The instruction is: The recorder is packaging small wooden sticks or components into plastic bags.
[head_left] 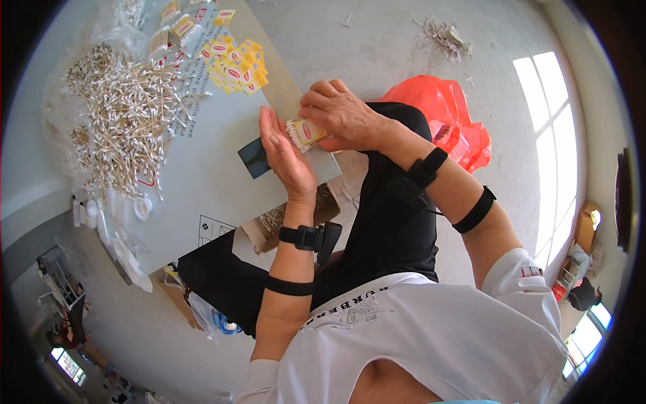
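Two bare hands work above the near corner of one grey table (195, 161). The right hand (350, 114) grips one small pack of cotton swabs (305, 135) with curled fingers, just over the table's right edge. The left hand (291, 158) is open, its fingers straight and its palm turned to the pack; whether it touches the pack's white tips is hard to tell. The right fingers hide part of the pack, so its swabs cannot be counted.

On the table's left side lies one heap of loose swabs (128, 108), far too many to count, with clear plastic film around it. Toward the table's far right edge lies one pile of yellow cards (235, 64), overlapping too much for a sure count. Beyond these, at the table's far end, are several packs, some cut off by the dark rim. One dark square (254, 159) lies flat near the table's right edge, close to the left hand.

Against the table's near edge is one open cardboard box (269, 222) with swabs inside, partly covered by the left forearm. Right of the table sits one red plastic bag (437, 114), its contents unclear.
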{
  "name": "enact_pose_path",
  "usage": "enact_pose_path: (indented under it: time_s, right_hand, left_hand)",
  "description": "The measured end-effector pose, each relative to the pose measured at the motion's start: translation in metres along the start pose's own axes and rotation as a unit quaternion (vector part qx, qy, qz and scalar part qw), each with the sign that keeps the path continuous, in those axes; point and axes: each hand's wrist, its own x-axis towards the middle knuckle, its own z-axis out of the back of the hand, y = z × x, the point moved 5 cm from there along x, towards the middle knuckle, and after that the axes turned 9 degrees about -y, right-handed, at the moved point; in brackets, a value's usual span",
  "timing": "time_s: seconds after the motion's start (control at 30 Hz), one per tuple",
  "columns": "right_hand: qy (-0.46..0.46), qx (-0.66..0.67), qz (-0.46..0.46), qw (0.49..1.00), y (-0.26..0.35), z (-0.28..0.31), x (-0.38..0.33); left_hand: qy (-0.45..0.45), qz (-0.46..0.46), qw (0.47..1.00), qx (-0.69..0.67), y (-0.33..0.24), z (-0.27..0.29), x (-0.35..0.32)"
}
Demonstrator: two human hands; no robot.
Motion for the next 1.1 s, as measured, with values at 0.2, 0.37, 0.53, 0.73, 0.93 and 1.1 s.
enact_pose_path:
  time_s: [0.2,0.37,0.53,0.73,0.93,1.1]
  right_hand:
    - [-0.007,-0.001,-0.005,1.000,0.002,-0.015,0.004]
    - [-0.021,0.023,-0.001,1.000,0.005,-0.023,0.008]
    - [-0.009,0.026,0.004,1.000,0.004,-0.019,0.007]
    - [-0.038,0.003,-0.021,0.999,0.004,-0.013,-0.003]
    - [-0.036,-0.015,-0.016,0.999,0.005,-0.009,-0.001]
    - [-0.031,0.000,-0.001,1.000,0.003,-0.010,0.001]
  left_hand:
    - [0.008,0.013,1.000,0.009,0.003,-0.003,-0.002]
    - [0.021,0.015,1.000,-0.001,0.002,-0.010,-0.005]
    - [0.001,0.038,0.999,-0.036,0.000,0.003,-0.003]
    - [0.007,0.078,0.997,-0.024,-0.009,0.004,-0.022]
    - [-0.014,0.027,0.999,0.008,-0.006,-0.001,-0.027]
    - [0.007,-0.016,0.999,0.043,-0.002,-0.004,-0.025]
